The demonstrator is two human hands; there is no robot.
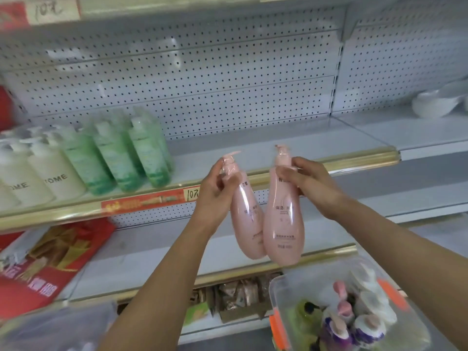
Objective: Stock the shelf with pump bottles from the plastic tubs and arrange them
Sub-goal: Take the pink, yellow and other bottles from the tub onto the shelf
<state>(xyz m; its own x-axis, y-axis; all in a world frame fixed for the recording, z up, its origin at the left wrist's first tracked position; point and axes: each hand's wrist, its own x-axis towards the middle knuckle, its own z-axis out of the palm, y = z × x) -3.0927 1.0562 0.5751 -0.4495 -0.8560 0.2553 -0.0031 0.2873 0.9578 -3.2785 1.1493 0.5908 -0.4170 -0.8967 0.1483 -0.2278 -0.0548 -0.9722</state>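
Nearest, at lower right, a clear plastic tub with orange latches (pixel 278 295) holds pump bottles with pink, white, purple and green tops. Above it, the left hand (pixel 217 188) pinches the neck of one pink teardrop pump bottle (pixel 247 224), and the right hand (pixel 307 182) grips the neck of a second pink pump bottle (pixel 283 224); both hang touching before the white metal shelf (pixel 253 153). Green pump bottles (pixel 126 153) and white pump bottles (pixel 45 178) stand at its left, before a pegboard back.
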